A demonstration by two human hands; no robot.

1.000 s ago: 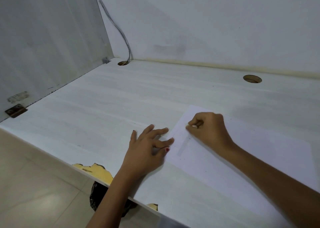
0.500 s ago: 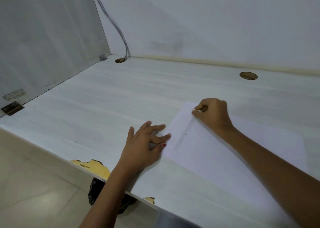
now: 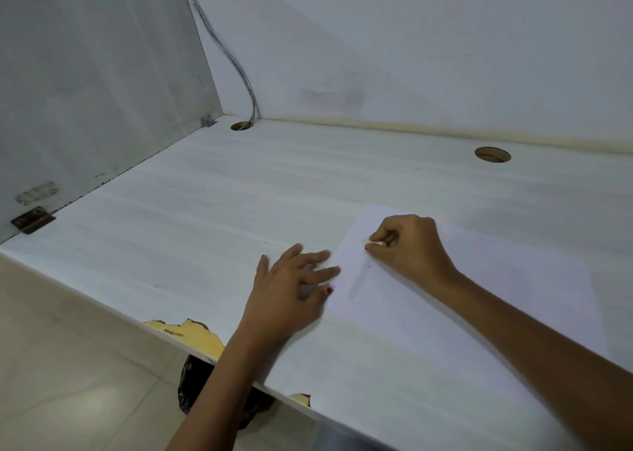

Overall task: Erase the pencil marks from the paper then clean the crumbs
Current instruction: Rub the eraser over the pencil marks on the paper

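One view, head: paper (image 3: 462,296) lies flat on the desk (image 3: 239,193), right of centre. My right hand (image 3: 407,245) pinches a white eraser (image 3: 375,244), its tip on the sheet near the far-left corner. A faint grey streak (image 3: 358,282) runs from that tip toward me, along the left edge, so I judge the next stroke pulls nearward. My left hand (image 3: 291,289), fingers spread flat, pins that edge just beside the streak.

Dim even light, soft shadows, edges bowed
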